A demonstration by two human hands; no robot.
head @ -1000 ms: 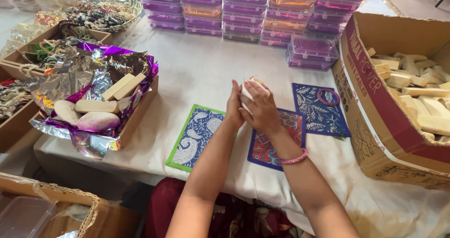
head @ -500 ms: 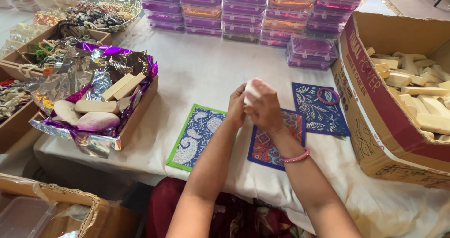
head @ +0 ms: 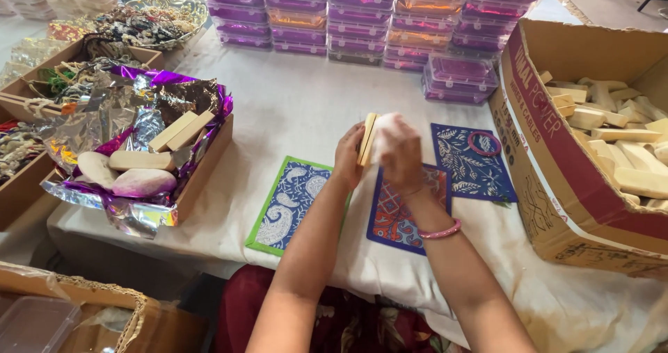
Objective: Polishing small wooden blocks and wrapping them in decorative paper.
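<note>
Standing edge-up, wooden block [head: 367, 139] sits between left hand [head: 348, 159] and blurred right hand [head: 402, 155].

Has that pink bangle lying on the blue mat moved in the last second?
No. The loose pink bangle lies on the upper part of the right-hand blue mat, as in the earlier pictures. Only the hands over the middle mat shift.

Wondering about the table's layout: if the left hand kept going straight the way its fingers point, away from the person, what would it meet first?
Probably bare white tablecloth first, then the stacked clear lidded boxes at the far edge. The left hand holds a pale wooden block above the cloth; depth is uncertain.
</note>
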